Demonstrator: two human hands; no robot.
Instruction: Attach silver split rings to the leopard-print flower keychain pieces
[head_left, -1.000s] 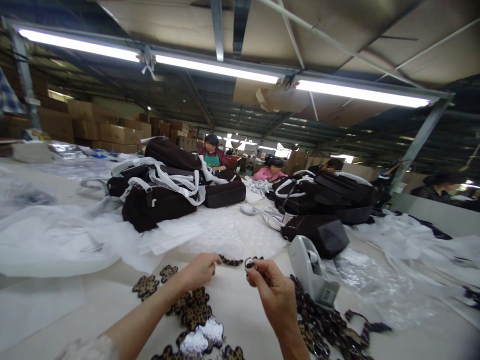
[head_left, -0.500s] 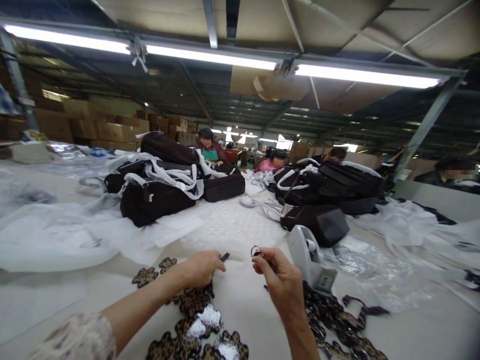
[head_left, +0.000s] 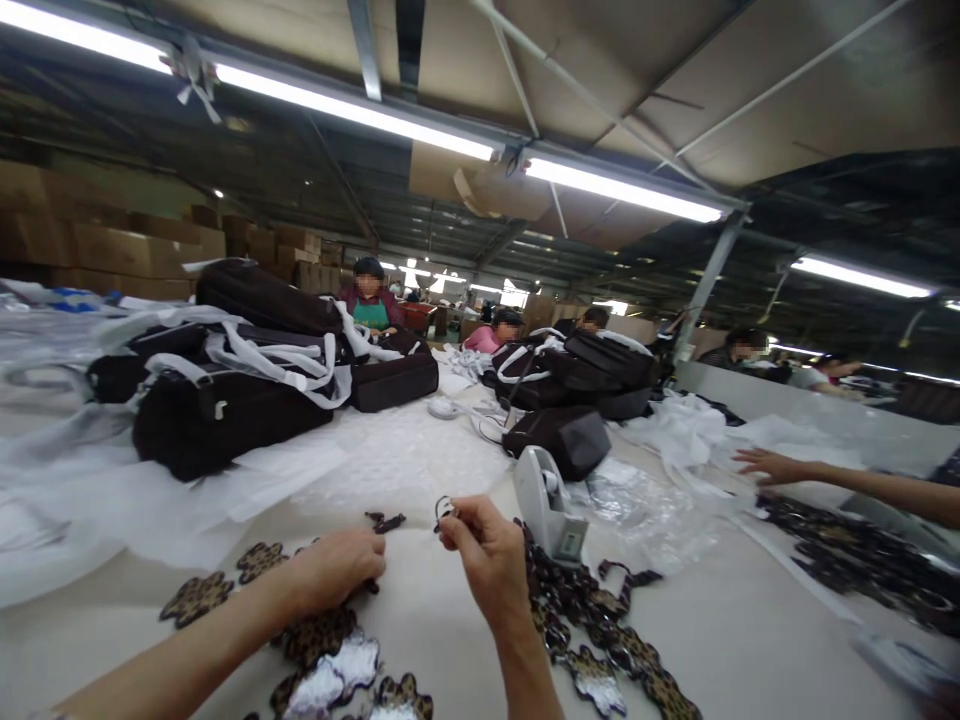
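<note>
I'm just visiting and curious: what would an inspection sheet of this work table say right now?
Surface: pale table, partly covered by white wrapping sheets.
Job's things: small metal ring pinched in the right hand; left hand rests on leopard-print pieces; a small dark strap piece lies between the hands.
Clutter: tape dispenser, dark bags with white straps, more bags, a heap of print pieces on the right.
Grip: right fingers closed on the ring; the left hand's grip cannot be told.
Cables: nothing seen.
Surroundings: other people seated at the far side, another person's hand on the right, stacked cartons, strip lights.
</note>
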